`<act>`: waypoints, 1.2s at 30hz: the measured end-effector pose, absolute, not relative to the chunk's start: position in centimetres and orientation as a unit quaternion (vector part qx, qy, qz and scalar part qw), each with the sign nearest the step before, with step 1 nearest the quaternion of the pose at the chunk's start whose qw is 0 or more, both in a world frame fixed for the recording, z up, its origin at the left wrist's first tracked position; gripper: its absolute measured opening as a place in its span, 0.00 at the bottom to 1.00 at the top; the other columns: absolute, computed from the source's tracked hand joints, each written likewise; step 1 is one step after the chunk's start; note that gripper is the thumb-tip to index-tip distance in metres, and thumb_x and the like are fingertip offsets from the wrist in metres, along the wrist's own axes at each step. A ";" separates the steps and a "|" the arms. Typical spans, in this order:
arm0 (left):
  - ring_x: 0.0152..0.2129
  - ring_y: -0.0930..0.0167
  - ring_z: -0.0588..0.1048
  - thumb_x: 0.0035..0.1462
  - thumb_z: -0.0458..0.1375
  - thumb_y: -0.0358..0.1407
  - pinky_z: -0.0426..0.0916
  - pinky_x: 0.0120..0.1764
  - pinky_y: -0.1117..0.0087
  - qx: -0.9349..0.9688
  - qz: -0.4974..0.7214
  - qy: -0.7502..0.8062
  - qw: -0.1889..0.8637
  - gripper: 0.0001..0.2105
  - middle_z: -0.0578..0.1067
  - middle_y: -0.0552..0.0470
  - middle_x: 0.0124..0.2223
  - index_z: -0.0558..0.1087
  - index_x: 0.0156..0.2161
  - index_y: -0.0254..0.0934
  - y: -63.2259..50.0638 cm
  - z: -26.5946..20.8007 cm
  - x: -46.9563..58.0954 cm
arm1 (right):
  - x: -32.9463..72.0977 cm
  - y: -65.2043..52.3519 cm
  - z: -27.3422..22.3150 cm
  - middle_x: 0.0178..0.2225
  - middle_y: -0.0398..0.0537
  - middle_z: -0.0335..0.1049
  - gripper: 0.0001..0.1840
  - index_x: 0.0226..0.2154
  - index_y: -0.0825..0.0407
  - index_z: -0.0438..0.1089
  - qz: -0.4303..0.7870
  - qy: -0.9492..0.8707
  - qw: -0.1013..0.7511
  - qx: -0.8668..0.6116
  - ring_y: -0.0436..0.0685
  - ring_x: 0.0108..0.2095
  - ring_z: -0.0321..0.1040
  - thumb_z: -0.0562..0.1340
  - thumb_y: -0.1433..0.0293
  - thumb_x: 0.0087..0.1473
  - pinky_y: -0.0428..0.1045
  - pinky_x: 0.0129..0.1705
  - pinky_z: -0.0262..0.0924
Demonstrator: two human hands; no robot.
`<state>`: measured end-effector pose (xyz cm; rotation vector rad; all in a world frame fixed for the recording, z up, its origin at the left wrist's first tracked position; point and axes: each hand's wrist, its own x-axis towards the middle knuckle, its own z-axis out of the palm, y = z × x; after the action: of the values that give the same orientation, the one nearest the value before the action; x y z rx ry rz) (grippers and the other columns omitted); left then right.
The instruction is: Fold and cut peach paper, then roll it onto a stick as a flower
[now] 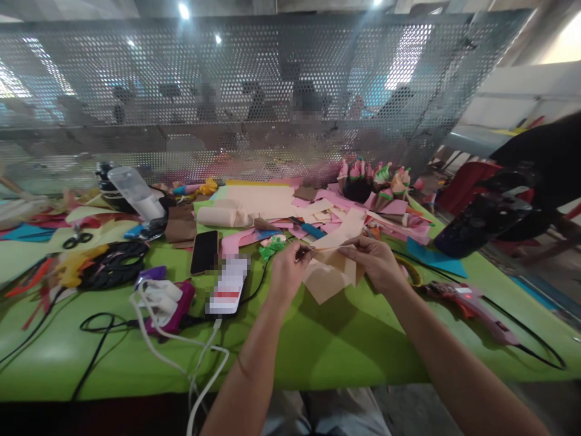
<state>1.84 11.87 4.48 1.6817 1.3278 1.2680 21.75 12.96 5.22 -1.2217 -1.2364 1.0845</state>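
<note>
Both hands pinch a tan piece of craft paper [324, 283] in front of me, above the green tabletop. My left hand [290, 266] grips its upper left edge between thumb and fingers. On the other side, my right hand [374, 260] pinches the upper right edge. The sheet hangs down to a pointed corner and looks partly folded; I cannot make out its exact shape. A green and pale paper flower [272, 245] lies just left of my left hand. Right of my right hand rests a pink glue gun [472, 309] with a black cord.
A phone [229, 284] and a dark phone [204, 251] lie left, beside a purple power strip [175, 309] with white cables. Paper scraps [336, 212] cover the back. Dark bottles [490, 212] stand right, below a perforated metal screen [272, 91]. Scissors [77, 238] lie at left.
</note>
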 end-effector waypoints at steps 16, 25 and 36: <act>0.31 0.70 0.77 0.53 0.65 0.35 0.71 0.36 0.71 0.631 0.504 0.477 0.348 0.06 0.80 0.50 0.33 0.73 0.29 0.37 12.1 3.9 2.2 | 21.8 13.1 5.1 0.22 0.44 0.70 0.26 0.23 0.52 0.75 0.457 -0.512 0.522 -0.506 0.52 0.23 0.64 0.76 0.49 0.27 0.48 0.26 0.59; 0.30 0.70 0.77 0.53 0.65 0.35 0.69 0.35 0.72 0.650 0.524 0.465 0.295 0.05 0.80 0.50 0.33 0.76 0.29 0.36 12.2 3.8 2.0 | 21.9 13.1 5.0 0.22 0.45 0.70 0.26 0.24 0.52 0.75 0.445 -0.524 0.518 -0.509 0.52 0.23 0.64 0.75 0.49 0.28 0.48 0.25 0.60; 0.30 0.70 0.77 0.55 0.62 0.31 0.69 0.34 0.73 0.673 0.506 0.472 0.261 0.03 0.81 0.51 0.32 0.77 0.31 0.37 12.2 3.8 1.9 | 21.9 13.0 5.3 0.21 0.44 0.69 0.25 0.24 0.52 0.75 0.438 -0.540 0.508 -0.508 0.52 0.23 0.63 0.75 0.50 0.29 0.48 0.25 0.58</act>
<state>1.87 12.20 3.83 1.8221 1.2786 1.3701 21.94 12.96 5.34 -1.2244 -1.3021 1.0549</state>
